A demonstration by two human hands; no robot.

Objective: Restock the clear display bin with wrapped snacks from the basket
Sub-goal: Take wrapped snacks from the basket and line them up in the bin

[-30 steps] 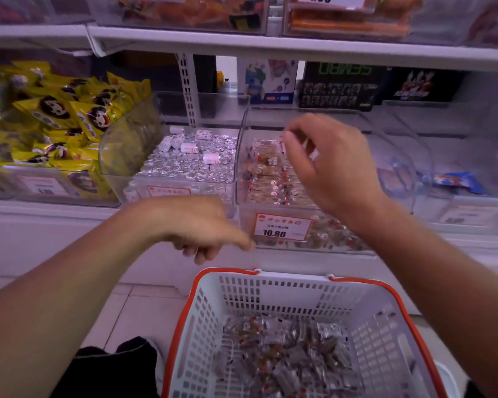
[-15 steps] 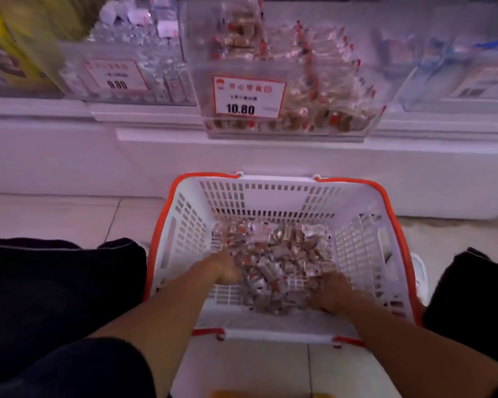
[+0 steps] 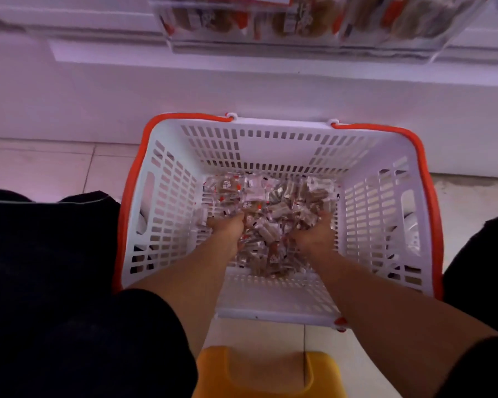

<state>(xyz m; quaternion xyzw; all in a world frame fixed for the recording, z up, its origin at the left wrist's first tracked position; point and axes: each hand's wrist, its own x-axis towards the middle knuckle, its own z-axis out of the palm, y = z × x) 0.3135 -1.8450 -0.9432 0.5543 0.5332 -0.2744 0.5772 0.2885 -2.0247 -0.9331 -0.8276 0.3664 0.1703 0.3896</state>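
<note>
Between both hands' grip (image 3: 270,234), wrapped snacks (image 3: 266,201) inside basket (image 3: 273,152)

1. The basket (image 3: 167,196) is white plastic with lots of little slots in its walls. It has an orange rim and orange handles lying flat along the top. It sits on the tiled floor, right below the shelf.
2. The wrapped snacks (image 3: 270,202) are small brown pieces in clear wrappers with bits of red and white. They lie in a loose pile at the bottom of the basket.
3. The clear display bin (image 3: 414,44) hangs out over the edge of the shelf, above the basket. Only its bottom part shows. More snacks of the same kind show through its see-through front.
</note>
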